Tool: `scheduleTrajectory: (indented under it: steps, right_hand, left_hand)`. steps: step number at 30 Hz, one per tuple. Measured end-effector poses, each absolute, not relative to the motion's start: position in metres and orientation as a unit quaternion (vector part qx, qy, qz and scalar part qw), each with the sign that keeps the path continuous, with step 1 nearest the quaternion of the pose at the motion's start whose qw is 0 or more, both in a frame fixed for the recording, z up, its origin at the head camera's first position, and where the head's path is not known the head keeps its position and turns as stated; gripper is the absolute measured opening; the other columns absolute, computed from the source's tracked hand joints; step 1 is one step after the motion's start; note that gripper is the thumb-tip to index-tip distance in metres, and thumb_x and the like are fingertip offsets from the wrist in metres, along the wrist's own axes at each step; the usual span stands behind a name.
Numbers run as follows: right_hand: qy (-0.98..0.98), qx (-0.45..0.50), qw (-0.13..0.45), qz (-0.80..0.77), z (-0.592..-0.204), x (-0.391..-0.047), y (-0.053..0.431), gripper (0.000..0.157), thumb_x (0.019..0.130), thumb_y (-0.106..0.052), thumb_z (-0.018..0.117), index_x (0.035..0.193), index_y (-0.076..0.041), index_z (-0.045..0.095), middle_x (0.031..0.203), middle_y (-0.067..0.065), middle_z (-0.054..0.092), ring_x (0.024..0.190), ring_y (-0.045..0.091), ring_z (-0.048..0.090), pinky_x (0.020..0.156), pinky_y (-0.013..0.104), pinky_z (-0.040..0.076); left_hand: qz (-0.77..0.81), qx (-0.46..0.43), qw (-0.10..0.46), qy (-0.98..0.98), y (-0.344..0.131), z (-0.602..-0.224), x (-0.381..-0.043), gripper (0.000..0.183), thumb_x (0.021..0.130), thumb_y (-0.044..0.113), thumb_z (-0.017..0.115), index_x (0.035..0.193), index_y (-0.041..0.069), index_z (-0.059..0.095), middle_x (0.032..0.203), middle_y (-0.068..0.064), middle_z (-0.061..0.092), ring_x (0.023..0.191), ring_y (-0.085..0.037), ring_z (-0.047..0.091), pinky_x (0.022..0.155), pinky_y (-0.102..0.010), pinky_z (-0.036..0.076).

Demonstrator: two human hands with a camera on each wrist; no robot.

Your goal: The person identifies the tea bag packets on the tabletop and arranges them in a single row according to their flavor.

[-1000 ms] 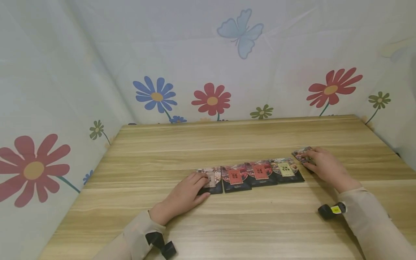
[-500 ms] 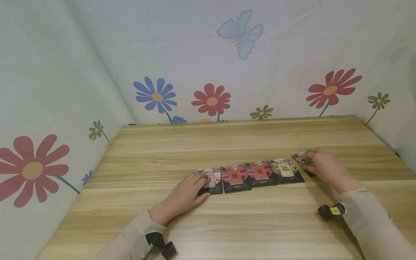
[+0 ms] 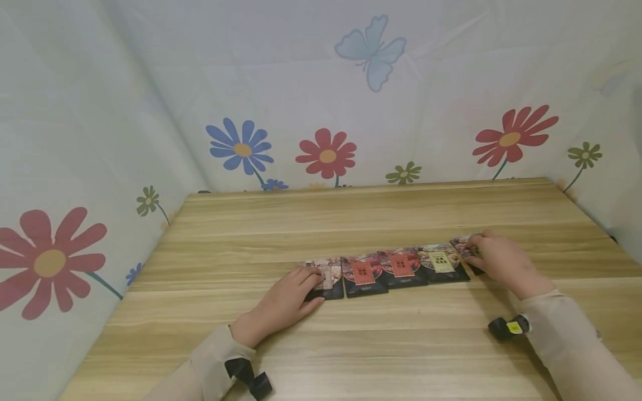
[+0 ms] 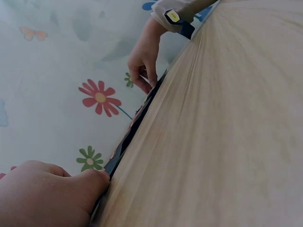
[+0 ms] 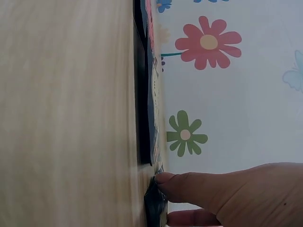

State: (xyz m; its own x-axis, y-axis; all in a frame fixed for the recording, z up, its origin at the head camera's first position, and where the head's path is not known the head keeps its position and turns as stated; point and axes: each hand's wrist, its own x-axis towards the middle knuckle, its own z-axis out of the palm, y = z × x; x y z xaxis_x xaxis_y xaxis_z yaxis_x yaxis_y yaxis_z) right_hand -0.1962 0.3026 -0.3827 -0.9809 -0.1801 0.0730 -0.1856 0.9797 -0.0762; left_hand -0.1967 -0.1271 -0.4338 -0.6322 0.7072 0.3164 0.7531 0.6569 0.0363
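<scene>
Several dark sachets lie in a slanting row, each with a picture top and a lettered label. My left hand rests on the leftmost sachet, which has a pale label, its fingers over the top and thumb by the near edge. My right hand pinches the rightmost sachet between thumb and fingers, covering most of it. In the right wrist view, the right thumb presses that sachet's edge. Between the hands lie two red-label sachets and a yellow-label sachet, partly overlapping.
The sachets lie on a wood-grain table. A white cloth backdrop with printed flowers and a butterfly stands behind the table and along its left side. Black wrist cameras are strapped to both sleeves.
The right hand has drawn the rightmost sachet slightly nearer and turned it, bringing it closer into line with the row. My left hand and the other sachets keep their places.
</scene>
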Motion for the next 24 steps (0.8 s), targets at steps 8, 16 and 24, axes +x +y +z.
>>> scheduleTrajectory:
  steps: [8,16,24]
  right_hand:
    - [-0.995,0.088,0.031,0.039,-0.3844,-0.1965,0.2995,0.033,0.085,-0.023,0.072,0.104,0.003,0.066,0.095,0.023,0.061,0.078,0.033,0.063,0.066,0.05,0.055]
    - [-0.995,0.091,0.03,0.035,-0.3848,-0.1963,0.2988,0.032,0.085,-0.022,0.072,0.103,0.003,0.065,0.09,0.02,0.06,0.069,0.024,0.058,0.056,0.042,0.052]
    - [-0.995,0.089,0.024,0.037,-0.3838,-0.1957,0.298,0.032,0.085,-0.023,0.071,0.103,0.003,0.065,0.09,0.019,0.059,0.069,0.024,0.058,0.056,0.041,0.052]
  left_hand:
    - [-0.084,-0.405,0.136,-0.9,-0.1269,-0.4324,-0.1967,0.037,0.093,0.035,0.061,0.119,0.009,0.061,0.122,-0.008,0.061,0.117,-0.024,0.056,0.103,-0.037,0.048]
    - [-0.082,-0.406,0.139,-0.9,-0.1271,-0.4329,-0.1972,0.036,0.092,0.035,0.061,0.118,0.009,0.061,0.122,-0.008,0.061,0.116,-0.023,0.056,0.103,-0.037,0.048]
    - [-0.081,-0.404,0.136,-0.901,-0.127,-0.434,-0.1979,0.036,0.093,0.035,0.06,0.118,0.009,0.061,0.122,-0.008,0.061,0.116,-0.023,0.056,0.103,-0.037,0.048]
